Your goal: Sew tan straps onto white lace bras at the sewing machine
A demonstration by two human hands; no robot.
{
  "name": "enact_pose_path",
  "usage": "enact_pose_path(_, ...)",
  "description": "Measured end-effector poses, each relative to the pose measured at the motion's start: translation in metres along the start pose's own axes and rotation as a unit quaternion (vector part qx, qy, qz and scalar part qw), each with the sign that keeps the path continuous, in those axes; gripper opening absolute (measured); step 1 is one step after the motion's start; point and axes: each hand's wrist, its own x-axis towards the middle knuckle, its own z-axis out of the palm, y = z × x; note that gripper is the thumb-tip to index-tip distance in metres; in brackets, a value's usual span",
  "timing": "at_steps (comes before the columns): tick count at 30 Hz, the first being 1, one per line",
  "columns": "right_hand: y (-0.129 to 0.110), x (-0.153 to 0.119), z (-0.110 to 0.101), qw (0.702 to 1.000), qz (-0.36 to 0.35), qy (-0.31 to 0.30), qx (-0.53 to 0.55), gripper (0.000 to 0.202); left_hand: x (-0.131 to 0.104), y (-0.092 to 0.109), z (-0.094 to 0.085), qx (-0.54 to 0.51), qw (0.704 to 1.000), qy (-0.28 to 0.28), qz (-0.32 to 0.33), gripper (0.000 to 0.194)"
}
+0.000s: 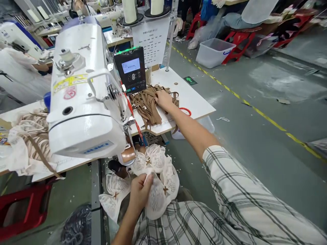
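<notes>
My left hand point(140, 191) is closed on the edge of a white lace bra point(156, 199), thumb and fingers pinching the fabric over my lap. More linked lace cups with small brown bows hang around it, up to the arm of the sewing machine point(81, 115). My right hand point(165, 100) reaches to the pile of brown straps point(146, 105) on the white table. Its fingertips are curled into the pile, and what they pinch is partly hidden. Red-handled scissors point(185, 111) lie partly under my right forearm.
A control panel point(131, 69) with a lit screen stands behind the straps. At left, a heap of pale lace pieces point(33, 139) lies on the table. A red stool point(24, 207) is at lower left. A plastic bin point(214, 52) sits on the floor; co-workers sit beyond.
</notes>
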Motion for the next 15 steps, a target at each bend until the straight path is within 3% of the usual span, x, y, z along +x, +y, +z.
enact_pose_path(3, 0.001, 0.012, 0.001, 1.000, -0.009, -0.010, -0.010, 0.028, -0.008, 0.001, -0.010, 0.018, 0.999, 0.031, -0.010, 0.057)
enact_pose_path(7, 0.011, -0.009, -0.005, 0.998, -0.049, 0.039, 0.016, 0.024, -0.014, 0.001, -0.019, 0.008, 0.998, 0.057, -0.018, 0.053)
enact_pose_path(9, 0.014, -0.027, -0.010, 0.994, -0.042, 0.054, 0.090, 0.019, -0.014, 0.002, -0.019, 0.012, 0.998, 0.055, -0.012, 0.051)
enact_pose_path(11, 0.015, -0.050, -0.014, 0.973, -0.001, -0.005, 0.232, 0.014, -0.014, 0.004, -0.017, 0.008, 0.998, 0.057, -0.006, 0.040)
enact_pose_path(12, 0.014, -0.063, -0.016, 0.944, 0.028, -0.055, 0.323, 0.014, -0.014, 0.005, -0.015, 0.006, 0.998, 0.061, -0.001, 0.034)
enact_pose_path(13, 0.013, -0.075, -0.016, 0.897, 0.061, -0.112, 0.424, 0.013, -0.014, 0.007, -0.013, 0.005, 0.998, 0.065, 0.003, 0.034)
enact_pose_path(15, 0.011, -0.100, -0.015, 0.765, 0.127, -0.209, 0.595, 0.015, -0.015, 0.008, -0.011, 0.010, 0.997, 0.072, 0.011, 0.045)
